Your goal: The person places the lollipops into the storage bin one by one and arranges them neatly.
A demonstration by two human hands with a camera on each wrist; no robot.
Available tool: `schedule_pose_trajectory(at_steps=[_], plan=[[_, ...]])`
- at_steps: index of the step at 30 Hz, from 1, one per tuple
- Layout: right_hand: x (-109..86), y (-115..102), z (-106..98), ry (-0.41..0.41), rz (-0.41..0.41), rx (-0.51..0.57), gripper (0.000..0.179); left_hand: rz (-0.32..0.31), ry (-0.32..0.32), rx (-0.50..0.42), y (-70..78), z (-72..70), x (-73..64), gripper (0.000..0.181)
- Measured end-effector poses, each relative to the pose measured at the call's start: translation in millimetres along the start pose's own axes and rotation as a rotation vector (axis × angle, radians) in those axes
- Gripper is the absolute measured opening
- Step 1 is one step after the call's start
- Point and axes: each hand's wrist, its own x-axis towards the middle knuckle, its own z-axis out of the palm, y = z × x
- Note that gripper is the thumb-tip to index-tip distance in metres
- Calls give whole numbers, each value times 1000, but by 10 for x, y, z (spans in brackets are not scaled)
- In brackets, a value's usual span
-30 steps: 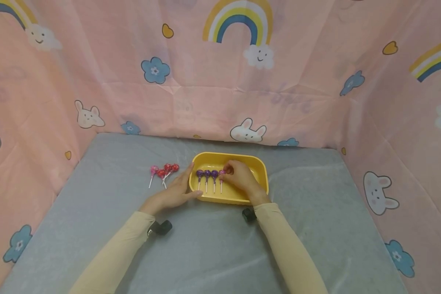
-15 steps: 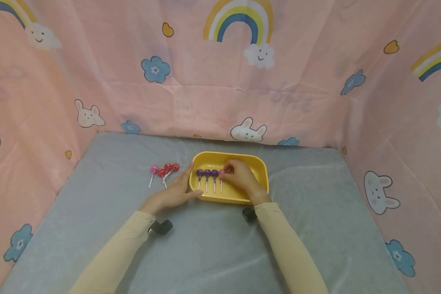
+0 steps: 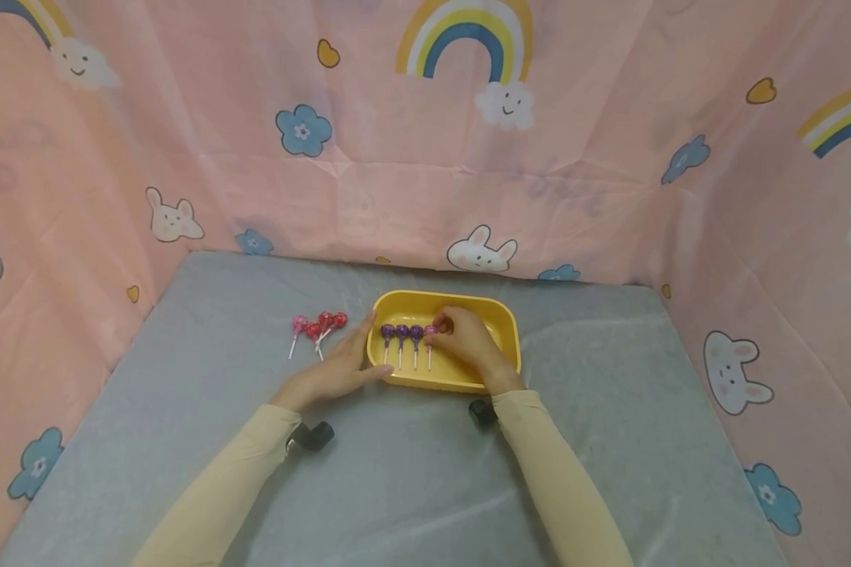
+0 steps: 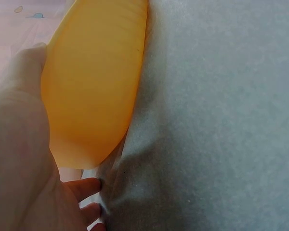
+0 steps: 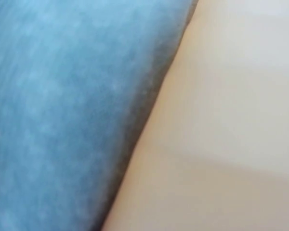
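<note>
A yellow tray [image 3: 468, 384] holds a row of lollipops: several lie side by side with their sticks toward me. Three have purple heads, such as the purple lollipop [image 3: 402, 334]. At the row's right end is a pink lollipop [image 3: 429, 358], whose head my right hand [image 3: 471, 346] pinches between thumb and fingertips. My left hand [image 3: 336, 370] rests against the tray's left end, fingers fairly straight along the outside and thumb at the near corner. In the left wrist view, the thumb touches the tray wall [image 4: 94, 82] and other fingertips lie by the cloth.
Left of the tray lie another pink lollipop [image 3: 298, 324] and several red lollipops [image 3: 326, 321], their sticks crossing. Grey cloth [image 3: 397, 472] covers the table. Pink printed curtains [image 3: 369, 181] stand behind and at both sides. The right wrist view is blurred.
Both hands, the tray and the lollipops keep their places; the head view has shifted slightly.
</note>
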Motion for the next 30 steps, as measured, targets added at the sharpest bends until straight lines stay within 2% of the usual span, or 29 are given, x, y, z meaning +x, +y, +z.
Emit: schedule_pose_trajectory(at_steps=[12,30], plan=[[-1,-5,-8,-7,35,25,31,5,9,11,-20,6,16,105],[5,22,-1,-3,16,31,31,4,6,26,6,1,-3,106]])
